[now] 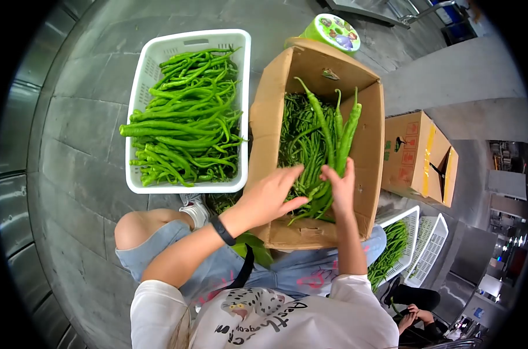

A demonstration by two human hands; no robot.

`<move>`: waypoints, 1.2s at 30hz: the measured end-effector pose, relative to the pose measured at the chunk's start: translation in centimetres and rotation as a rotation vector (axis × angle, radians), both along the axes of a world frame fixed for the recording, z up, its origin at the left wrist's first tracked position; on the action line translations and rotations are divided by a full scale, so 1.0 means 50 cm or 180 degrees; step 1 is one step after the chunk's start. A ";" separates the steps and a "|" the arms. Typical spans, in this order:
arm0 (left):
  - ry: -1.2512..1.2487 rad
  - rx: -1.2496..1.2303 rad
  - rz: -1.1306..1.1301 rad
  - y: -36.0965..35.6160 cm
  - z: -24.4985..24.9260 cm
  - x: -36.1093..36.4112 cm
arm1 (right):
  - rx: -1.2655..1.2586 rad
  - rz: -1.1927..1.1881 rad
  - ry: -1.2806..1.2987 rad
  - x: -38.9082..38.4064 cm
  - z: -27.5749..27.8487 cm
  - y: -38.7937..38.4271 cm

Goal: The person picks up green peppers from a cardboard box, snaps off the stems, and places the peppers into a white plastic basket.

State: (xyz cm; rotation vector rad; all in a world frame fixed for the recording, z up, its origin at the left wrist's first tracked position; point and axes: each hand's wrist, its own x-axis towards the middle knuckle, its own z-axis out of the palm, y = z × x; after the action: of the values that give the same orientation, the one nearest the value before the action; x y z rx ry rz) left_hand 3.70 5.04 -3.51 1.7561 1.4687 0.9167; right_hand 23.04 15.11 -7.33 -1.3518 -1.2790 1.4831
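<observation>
My right hand (340, 185) is closed round a few long green chili peppers (346, 136), which point up and away from me above an open cardboard box (265, 104). Beside it, my left hand (268, 196), with a black band on the wrist, is over the box's near left edge, its thumb and fingers apart and nothing visible in its grip. Many thinner green peppers (301, 148) fill the bottom of the box. To the left, a white plastic crate (246, 70) holds a heap of long green chili peppers (185, 125), mostly laid side by side.
A green round tub (336, 32) stands behind the box. To the right are another cardboard box (412, 154) with yellow tape, and white crates (415, 238), one with green peppers. Another person's hands (414, 317) show at lower right. Grey tiles (83, 134) cover the floor.
</observation>
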 end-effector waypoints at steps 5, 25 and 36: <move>-0.3013 -0.1281 0.0776 0.039 -0.022 0.041 | 0.1316 0.0804 -0.1402 -0.081 0.020 -0.172; -0.3010 -0.0513 -0.0125 -0.019 0.054 -0.009 | 0.0800 0.0774 -0.0061 -0.074 0.219 -0.081; -0.3264 -0.0639 -0.0173 -0.021 0.058 -0.009 | 0.0550 0.0651 0.0670 -0.081 0.219 -0.089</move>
State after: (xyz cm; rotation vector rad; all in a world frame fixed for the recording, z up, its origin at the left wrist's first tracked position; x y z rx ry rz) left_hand 3.26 3.99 -0.63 0.8983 0.7784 1.3032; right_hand 18.97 10.65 3.64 -0.9497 -1.4039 1.5656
